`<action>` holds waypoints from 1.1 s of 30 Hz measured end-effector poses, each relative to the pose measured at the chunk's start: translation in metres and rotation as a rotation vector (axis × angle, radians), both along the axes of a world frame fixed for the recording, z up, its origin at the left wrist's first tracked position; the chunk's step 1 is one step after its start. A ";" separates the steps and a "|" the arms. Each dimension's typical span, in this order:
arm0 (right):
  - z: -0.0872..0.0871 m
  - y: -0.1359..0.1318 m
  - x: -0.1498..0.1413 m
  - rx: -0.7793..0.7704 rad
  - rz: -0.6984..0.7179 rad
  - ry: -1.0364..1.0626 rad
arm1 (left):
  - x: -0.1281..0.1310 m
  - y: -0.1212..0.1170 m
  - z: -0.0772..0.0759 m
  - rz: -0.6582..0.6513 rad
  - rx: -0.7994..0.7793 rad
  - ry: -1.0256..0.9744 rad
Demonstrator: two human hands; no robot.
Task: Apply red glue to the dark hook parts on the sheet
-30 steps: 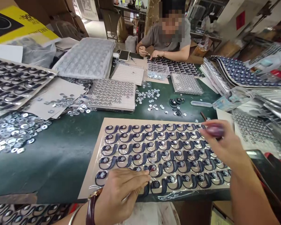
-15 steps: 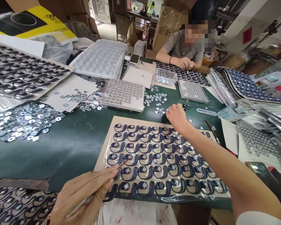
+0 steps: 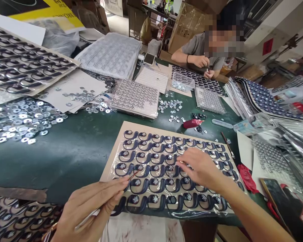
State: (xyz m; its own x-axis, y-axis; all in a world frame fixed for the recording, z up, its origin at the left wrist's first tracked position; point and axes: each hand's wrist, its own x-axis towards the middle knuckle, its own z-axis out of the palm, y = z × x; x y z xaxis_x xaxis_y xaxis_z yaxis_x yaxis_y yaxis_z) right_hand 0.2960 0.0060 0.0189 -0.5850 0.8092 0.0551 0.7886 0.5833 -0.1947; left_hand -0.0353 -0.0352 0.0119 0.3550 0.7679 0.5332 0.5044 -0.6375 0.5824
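My left hand is closed around a slender metal tool with a reddish, pointed tip. That tip rests at or just above a dark, hook-shaped earphone piece on the sheet in front of me. Over the middle of the same sheet hovers my right hand, thumb and forefinger pinched together; whatever is between them is too small to make out. Rows of these dark pieces lie under clear film on a tan card. Many have a small silvery part on their round end.
A red bottle lies beyond the card beside loose metal washers. More washers are heaped at left. A stacked tray of silvery parts stands behind. Across the table a person works. At right are a phone and red cloth.
My right hand has come back from beyond the card to above its middle, uncovering the red bottle. The left hand stays nearly in place. The other person's hands have moved apart.
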 end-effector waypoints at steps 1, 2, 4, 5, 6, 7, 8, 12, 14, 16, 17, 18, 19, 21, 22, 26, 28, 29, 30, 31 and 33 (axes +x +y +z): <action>-0.002 -0.005 -0.004 -0.081 0.004 0.036 | 0.000 -0.001 -0.003 -0.011 0.005 0.002; -0.004 -0.010 -0.009 -0.152 0.002 0.056 | -0.001 -0.003 -0.006 -0.020 0.011 0.009; -0.008 -0.019 -0.018 -0.216 -0.032 0.048 | -0.003 -0.005 -0.013 -0.033 0.019 0.015; -0.009 -0.022 -0.022 -0.210 -0.059 0.021 | -0.003 -0.006 -0.016 -0.037 0.013 0.016; -0.011 -0.024 -0.026 -0.190 -0.083 -0.014 | -0.003 -0.007 -0.017 -0.039 0.008 0.010; -0.013 -0.025 -0.029 -0.167 -0.101 -0.050 | -0.002 -0.007 -0.019 -0.039 0.005 0.003; -0.015 -0.025 -0.031 -0.151 -0.115 -0.083 | -0.001 -0.007 -0.019 -0.040 0.004 -0.003; -0.017 -0.022 -0.031 -0.184 -0.123 -0.141 | 0.001 -0.009 -0.015 -0.037 -0.005 -0.010; -0.014 -0.021 -0.026 -0.225 -0.130 -0.114 | 0.001 -0.011 -0.011 -0.044 -0.033 -0.017; -0.008 -0.021 -0.021 -0.281 -0.153 -0.022 | 0.000 -0.014 -0.006 -0.042 -0.077 -0.024; -0.003 -0.022 -0.019 -0.315 -0.168 0.050 | 0.000 -0.015 -0.003 -0.035 -0.102 -0.027; 0.002 -0.023 -0.018 -0.353 -0.180 0.133 | 0.001 -0.016 0.000 -0.027 -0.130 -0.028; 0.009 -0.025 -0.019 -0.394 -0.182 0.214 | 0.003 -0.016 0.004 -0.032 -0.157 -0.029; 0.023 -0.030 -0.024 -0.482 -0.146 0.331 | 0.013 -0.017 0.011 -0.065 -0.186 -0.026; 0.031 -0.032 -0.028 -0.520 -0.106 0.357 | 0.020 -0.016 0.014 -0.097 -0.185 -0.017; 0.055 -0.042 -0.046 -0.602 0.059 0.383 | 0.048 -0.016 0.021 -0.210 -0.159 0.036; 0.060 -0.044 -0.050 -0.601 0.087 0.405 | 0.057 -0.016 0.022 -0.287 -0.213 0.052; 0.061 -0.045 -0.051 -0.594 0.082 0.420 | 0.059 -0.016 0.021 -0.309 -0.237 0.057; 0.061 -0.045 -0.052 -0.584 0.070 0.438 | 0.061 -0.016 0.021 -0.318 -0.257 0.061; 0.059 -0.045 -0.053 -0.574 0.052 0.453 | 0.062 -0.016 0.020 -0.321 -0.261 0.057; 0.053 -0.045 -0.055 -0.552 0.008 0.475 | 0.063 -0.016 0.019 -0.319 -0.260 0.040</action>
